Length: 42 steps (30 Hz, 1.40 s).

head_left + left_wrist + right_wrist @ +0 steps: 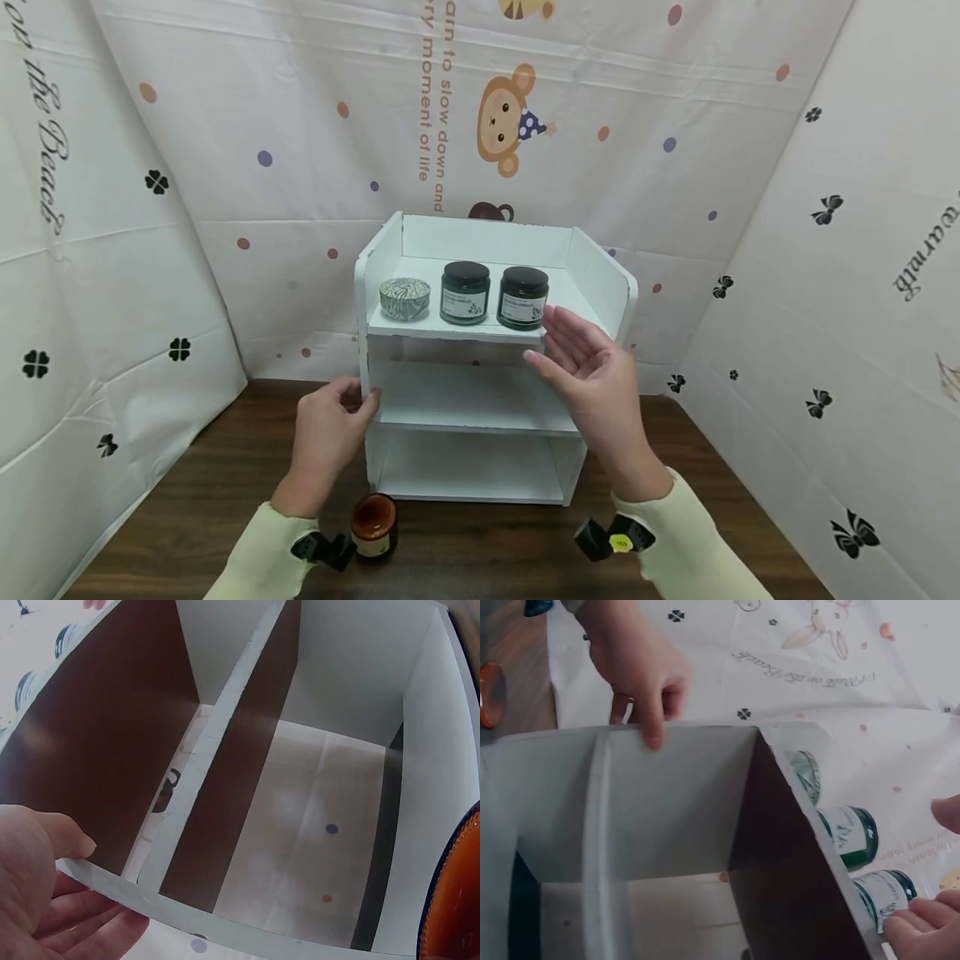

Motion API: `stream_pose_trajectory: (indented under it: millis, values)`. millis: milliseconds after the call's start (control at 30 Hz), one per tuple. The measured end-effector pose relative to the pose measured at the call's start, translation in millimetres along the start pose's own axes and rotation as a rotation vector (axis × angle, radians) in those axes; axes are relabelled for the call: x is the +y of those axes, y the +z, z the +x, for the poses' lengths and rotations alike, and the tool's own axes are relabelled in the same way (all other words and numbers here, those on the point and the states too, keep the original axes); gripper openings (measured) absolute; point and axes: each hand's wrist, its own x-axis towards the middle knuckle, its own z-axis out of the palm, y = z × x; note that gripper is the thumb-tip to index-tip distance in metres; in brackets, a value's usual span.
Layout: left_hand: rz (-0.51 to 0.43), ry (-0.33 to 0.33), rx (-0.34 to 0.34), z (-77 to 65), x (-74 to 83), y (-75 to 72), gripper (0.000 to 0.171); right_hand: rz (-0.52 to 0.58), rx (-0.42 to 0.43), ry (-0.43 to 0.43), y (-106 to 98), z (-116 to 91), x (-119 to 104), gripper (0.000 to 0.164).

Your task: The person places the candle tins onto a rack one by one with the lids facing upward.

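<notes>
My left hand [324,433] grips the left side panel of a small white shelf unit [480,396]. In the left wrist view the thumb [71,836] lies on the inner side of that panel, with the other fingers outside it. My right hand [597,383] is held with extended fingers beside the right dark candle jar [523,297] on the top shelf. Its fingertips are at the jar's right side; whether they touch cannot be told. Left of that jar stand a matching candle jar [465,293] and a round patterned tin [405,299], in a row.
On the dark wooden table [472,550], an amber glass jar [373,525] stands in front of the unit's left corner. Printed cloth [300,200] hangs behind and at both sides. Two lower compartments open toward me.
</notes>
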Motion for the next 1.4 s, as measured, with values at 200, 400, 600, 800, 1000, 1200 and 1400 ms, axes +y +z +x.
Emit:
stream_pose_trajectory:
  millis: [200,400,600,800,1000,1200,1400]
  values:
    - [-0.009,0.002,-0.002,0.9,0.3,-0.7,0.021,0.076,0.007,-0.018,7,-16,12,0.059]
    - [-0.014,0.003,-0.001,0.7,0.5,-1.4,0.021,0.131,-0.017,-0.011,15,-33,28,0.057]
    - [-0.017,0.009,-0.002,0.9,0.6,-0.6,0.021,0.141,-0.045,-0.023,21,-44,44,0.057]
    - [-0.012,0.020,0.007,1.4,0.4,-0.2,0.021,0.199,-0.088,-0.054,32,-56,61,0.059]
    - [-0.009,0.009,0.005,0.9,0.3,-1.2,0.021,0.228,-0.141,-0.044,47,-71,82,0.059]
    - [-0.006,-0.009,-0.016,-0.4,0.0,-1.2,0.022,0.224,-0.198,-0.055,59,-84,106,0.053]
    - [-0.007,-0.005,-0.023,0.3,0.7,-0.9,0.022,0.223,-0.215,-0.029,71,-91,120,0.055]
